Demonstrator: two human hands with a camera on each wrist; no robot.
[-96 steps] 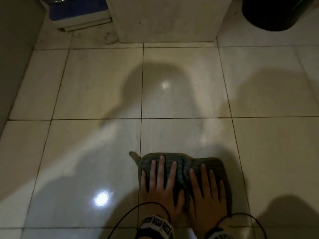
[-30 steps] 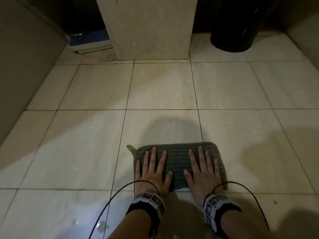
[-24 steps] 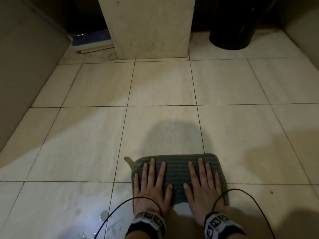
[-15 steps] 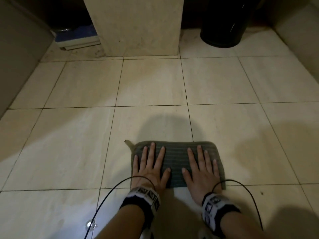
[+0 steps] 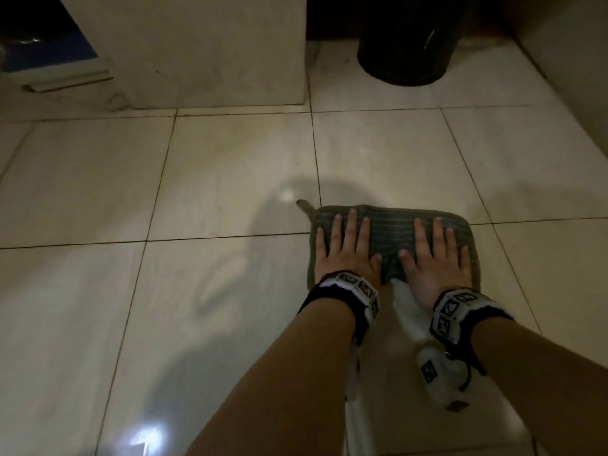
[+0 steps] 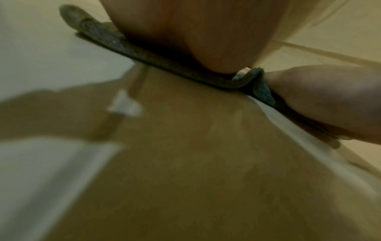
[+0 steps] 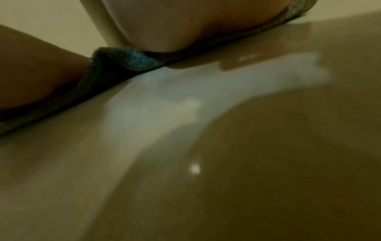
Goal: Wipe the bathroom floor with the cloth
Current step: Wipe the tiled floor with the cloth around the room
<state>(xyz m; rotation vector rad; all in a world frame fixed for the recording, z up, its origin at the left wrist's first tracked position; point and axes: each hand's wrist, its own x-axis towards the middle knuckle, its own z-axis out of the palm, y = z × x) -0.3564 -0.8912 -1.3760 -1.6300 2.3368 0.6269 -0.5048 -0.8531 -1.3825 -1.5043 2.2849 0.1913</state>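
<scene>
Grey-green ribbed cloth (image 5: 391, 235) flat on tiled floor (image 5: 214, 179), straddling a grout line, small loop tab at far-left corner. Pinned under both palms: left hand (image 5: 345, 251) on left half, right hand (image 5: 434, 258) on right half, fingers straight and spread, gripping nothing. Near edge rucked up between the wrists. Beyond: pale pedestal (image 5: 210, 47), black bin (image 5: 404, 37). Checkered marker wristbands (image 5: 454, 311); no legible writing.
</scene>
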